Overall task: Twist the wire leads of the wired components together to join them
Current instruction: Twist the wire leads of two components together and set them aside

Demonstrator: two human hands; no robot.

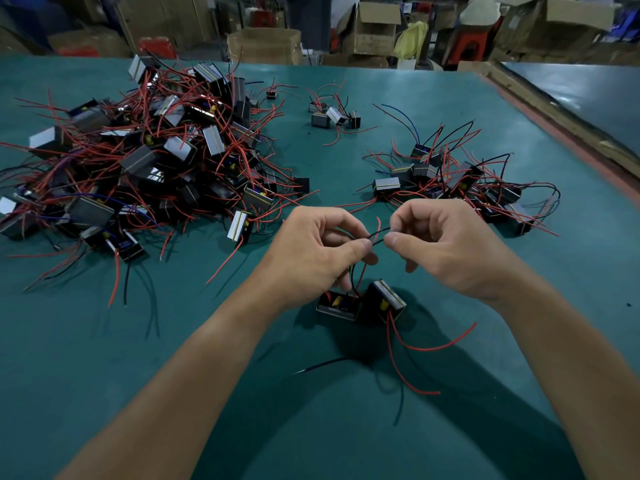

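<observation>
We're seeing two small boxy components sitting touching on the green table [138,341], close in front of us. The left component [337,308] is lying with its open black side and a yellow part facing up. The right component [387,301] is tilting, showing a silver, yellow-striped edge. Thin black leads [375,237] are rising from them and crossing in the air, where our left hand [311,247] and right hand [446,244] are pinching them. Red leads [429,348] are trailing from the right component toward us, and one loose black lead [322,364] is lying alongside.
</observation>
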